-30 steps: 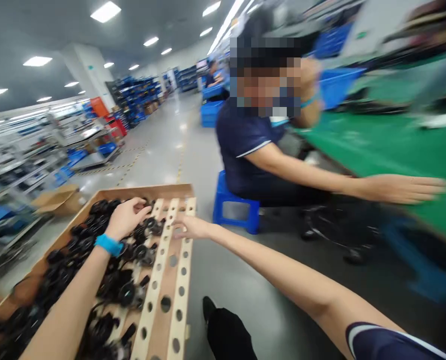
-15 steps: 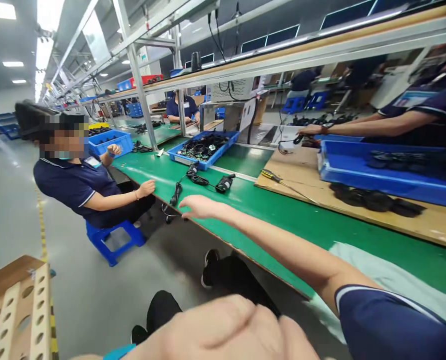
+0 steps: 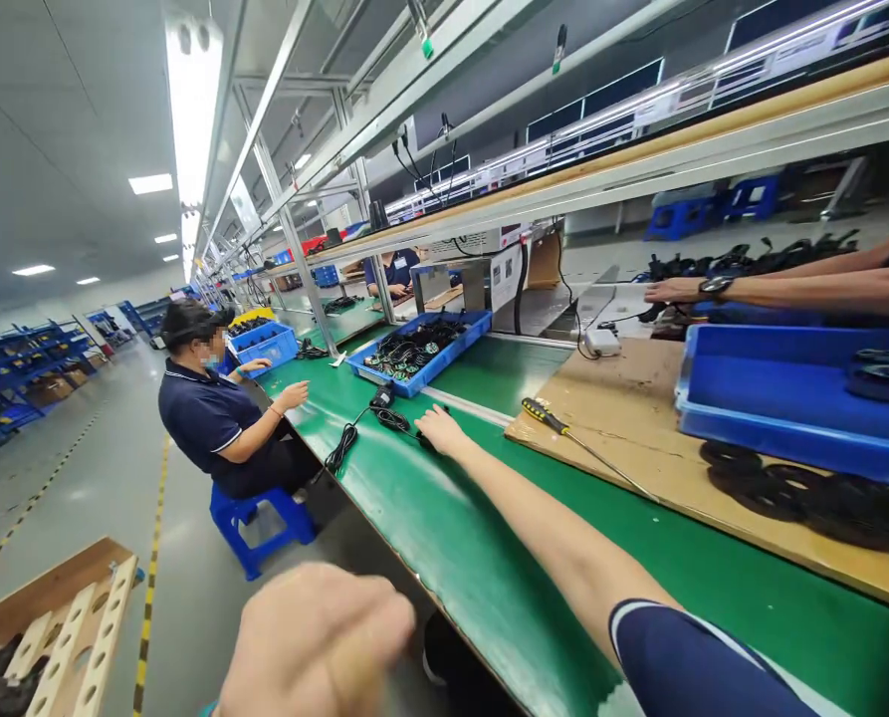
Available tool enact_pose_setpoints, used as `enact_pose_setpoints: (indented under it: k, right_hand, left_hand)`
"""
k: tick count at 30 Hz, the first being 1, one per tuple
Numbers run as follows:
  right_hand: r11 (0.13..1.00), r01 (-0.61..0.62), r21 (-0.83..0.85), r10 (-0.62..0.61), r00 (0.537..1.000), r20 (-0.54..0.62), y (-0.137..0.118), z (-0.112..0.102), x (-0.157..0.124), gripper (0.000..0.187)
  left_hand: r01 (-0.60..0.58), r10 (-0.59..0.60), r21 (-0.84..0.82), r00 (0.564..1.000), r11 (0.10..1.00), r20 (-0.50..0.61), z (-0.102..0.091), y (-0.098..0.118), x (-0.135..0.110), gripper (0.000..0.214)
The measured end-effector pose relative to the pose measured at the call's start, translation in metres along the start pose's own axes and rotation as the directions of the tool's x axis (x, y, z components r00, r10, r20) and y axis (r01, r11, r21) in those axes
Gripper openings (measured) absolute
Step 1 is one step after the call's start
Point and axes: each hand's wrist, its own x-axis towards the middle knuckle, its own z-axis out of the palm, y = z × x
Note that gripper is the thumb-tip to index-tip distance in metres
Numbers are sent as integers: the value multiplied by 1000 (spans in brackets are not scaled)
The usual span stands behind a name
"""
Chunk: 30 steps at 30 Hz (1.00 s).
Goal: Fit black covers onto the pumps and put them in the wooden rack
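Note:
My right hand (image 3: 442,430) reaches across the green bench, its fingers bent over a black power adapter that they mostly hide. A dark bit of the adapter shows past the fingertips. From there a coiled black cable (image 3: 393,420) runs left to another black adapter (image 3: 382,396). A second bundle of black cable (image 3: 340,450) lies at the bench edge. Close to the camera and blurred, my left hand (image 3: 321,637) is curled into a fist beside the bench; whatever is inside it, if anything, stays hidden.
A blue tray (image 3: 414,383) of black wired parts stands beyond my right hand. On a wooden board (image 3: 615,418) rest a screwdriver (image 3: 585,448), black round parts (image 3: 809,498) and a blue bin (image 3: 787,443). A seated co-worker (image 3: 216,423) is at left; another person's arms (image 3: 773,287) reach in at right.
My right hand has moved forward from the bench edge onto the black adapter. The left hand has shifted left in view, and the camera has turned.

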Motion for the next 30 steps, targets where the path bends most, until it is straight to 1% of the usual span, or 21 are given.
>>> enact_pose_setpoints:
  k: [2, 3, 4, 5, 6, 7, 8, 9, 10, 11, 13, 14, 16, 18, 20, 22, 24, 25, 27, 29, 30]
  right_hand:
    - [999, 33, -10, -34, 999, -25, 7, 1, -1, 25]
    - [999, 52, -12, -52, 998, -33, 11, 0, -3, 26]
    - [998, 68, -12, -69, 997, -42, 15, -1, -6, 28]
    - [997, 82, -8, -82, 995, -51, 18, -4, -10, 30]
    - [996, 91, -3, -91, 994, -63, 20, -7, -15, 32]
    - [996, 94, 4, -94, 992, -79, 22, -12, -21, 32]
    - [996, 92, 12, -90, 991, -100, 22, -17, -27, 32]
    - [996, 85, 20, -82, 989, -122, 22, -24, -34, 31]
    - [997, 76, 29, -71, 987, -144, 21, -31, -41, 30]
    - [997, 63, 38, -56, 985, -166, 18, -40, -50, 29]
    - [998, 26, 55, -14, 979, -201, 13, -60, -71, 30]
    - [998, -1, 62, 14, 977, -214, 9, -71, -85, 31]
    - [995, -64, 74, 80, 969, -233, 2, -92, -116, 32]
    - [986, -132, 97, 153, 954, -257, -7, -109, -151, 32]
    - [966, -212, 146, 247, 921, -302, -16, -119, -189, 32]
    - [929, -298, 220, 361, 859, -362, -26, -123, -226, 31]
    - [869, -389, 306, 490, 765, -418, -36, -121, -263, 31]
    - [829, -432, 356, 557, 705, -439, -41, -119, -281, 32]
    - [728, -491, 479, 684, 565, -462, -52, -115, -314, 31]
    - [630, -489, 603, 776, 429, -462, -60, -112, -344, 28]
    - [594, -473, 651, 804, 374, -463, -63, -111, -356, 27]
  left_hand:
    - [154, -155, -32, 987, 988, -43, 11, -24, -3, 24]
    - [270, -274, -68, 961, 960, -47, 20, -35, -8, 20]
    - [404, -410, -112, 912, 908, -33, 31, -47, -16, 19]
    - [534, -541, -156, 841, 831, -6, 43, -57, -26, 19]
    - [639, -645, -202, 763, 743, 42, 56, -68, -36, 21]
    - [706, -706, -245, 701, 665, 101, 69, -77, -46, 24]
    - [750, -740, -277, 653, 601, 165, 82, -85, -55, 27]
    - [775, -749, -301, 624, 556, 224, 94, -93, -61, 28]
    - [785, -740, -317, 614, 533, 274, 106, -99, -65, 29]
    - [786, -723, -328, 614, 524, 316, 117, -105, -65, 28]
    - [769, -667, -345, 639, 538, 384, 138, -112, -58, 28]
    - [751, -631, -351, 660, 559, 408, 148, -114, -52, 28]
    - [695, -550, -377, 717, 612, 429, 166, -115, -35, 29]
    - [627, -481, -431, 777, 649, 406, 183, -109, -16, 32]
    - [583, -437, -494, 812, 645, 387, 200, -94, 1, 36]
    - [576, -377, -544, 815, 610, 440, 216, -70, 12, 36]
    - [592, -260, -584, 791, 555, 555, 228, -41, 16, 34]
    - [602, -190, -608, 774, 517, 604, 233, -26, 17, 35]
    - [614, -73, -659, 754, 434, 653, 243, 2, 18, 37]
    - [617, -1, -695, 748, 369, 663, 254, 25, 23, 41]
    - [616, 28, -707, 747, 348, 665, 259, 35, 29, 43]
